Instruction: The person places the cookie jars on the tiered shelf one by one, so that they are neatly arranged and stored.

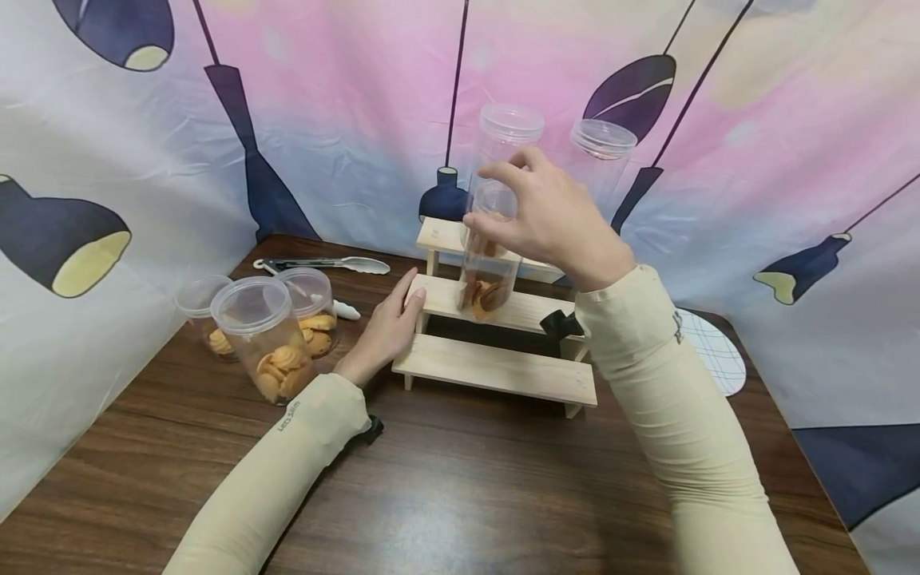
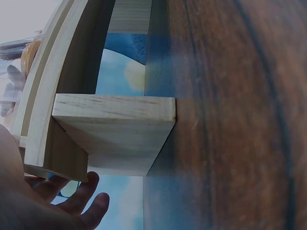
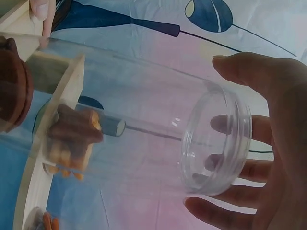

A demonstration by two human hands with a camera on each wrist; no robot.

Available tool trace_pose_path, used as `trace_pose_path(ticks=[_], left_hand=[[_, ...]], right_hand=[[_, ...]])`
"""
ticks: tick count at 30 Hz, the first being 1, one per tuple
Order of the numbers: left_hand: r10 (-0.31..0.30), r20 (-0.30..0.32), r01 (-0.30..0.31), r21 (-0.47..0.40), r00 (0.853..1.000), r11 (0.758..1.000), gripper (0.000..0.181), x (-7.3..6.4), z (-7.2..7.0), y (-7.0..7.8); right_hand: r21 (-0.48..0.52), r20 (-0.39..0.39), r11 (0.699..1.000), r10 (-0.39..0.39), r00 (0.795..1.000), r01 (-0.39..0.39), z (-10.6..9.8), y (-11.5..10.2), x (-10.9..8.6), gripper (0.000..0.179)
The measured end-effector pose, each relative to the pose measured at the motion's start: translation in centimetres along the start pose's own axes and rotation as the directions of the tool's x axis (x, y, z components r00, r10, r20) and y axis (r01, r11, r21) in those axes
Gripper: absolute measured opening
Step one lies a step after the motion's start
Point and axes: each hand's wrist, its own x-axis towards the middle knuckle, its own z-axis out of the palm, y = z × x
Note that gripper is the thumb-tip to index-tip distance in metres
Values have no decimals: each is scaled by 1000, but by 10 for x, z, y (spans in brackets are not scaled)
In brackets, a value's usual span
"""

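Observation:
A three-tier wooden display stand [image 1: 496, 367] stands on the table. My left hand [image 1: 388, 327] grips its left end at the middle shelf; in the left wrist view its fingers [image 2: 86, 194] curl beside the board's end. A tall clear jar [image 1: 491, 267] with brown cookies at the bottom stands upright on the middle shelf. Around its lid [image 3: 220, 139] my right hand [image 1: 549, 212] is spread, the thumb apart from the rim and the other fingers behind it. Two more tall lidded jars, a left one [image 1: 512, 120] and a right one [image 1: 604, 140], rise from the top shelf.
Left of the stand are three lidded cookie jars: a front one [image 1: 262, 335], a back left one [image 1: 204, 299] and a back right one [image 1: 309, 287]. Behind them lie tongs [image 1: 366, 263]. A white checked mat [image 1: 711, 351] lies at right. Patterned cloth [image 1: 359, 96] hangs behind.

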Motion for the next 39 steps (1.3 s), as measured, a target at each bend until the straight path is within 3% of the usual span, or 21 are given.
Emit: trace_pose_path(ticks=[13,23,27,31,39], left_hand=[[0,4,0,-6,1000,1000,64,0,-2,-2],[-7,3,7,-5,1000,1000,63,2,-1,-3],[-5,3,5,-2,1000,1000,64,2,-2,-2],[-5,2,5,-1,1000,1000,64,1,-4,-1],[-6,19,7,-12,1000,1000,65,0,-4,1]], right_hand=[[-32,-38,999,20,999,-22,-11,8,-15,73],[-5,-135,997,70,988,-71,-21,41,-63,68],[15,-172,989,148,974,-148,-21,56,-85,69],[104,-178,969,241,954,-225,-14,72,-104,73],[236,-147,891,428,892,-389,19,112,-139,76]])
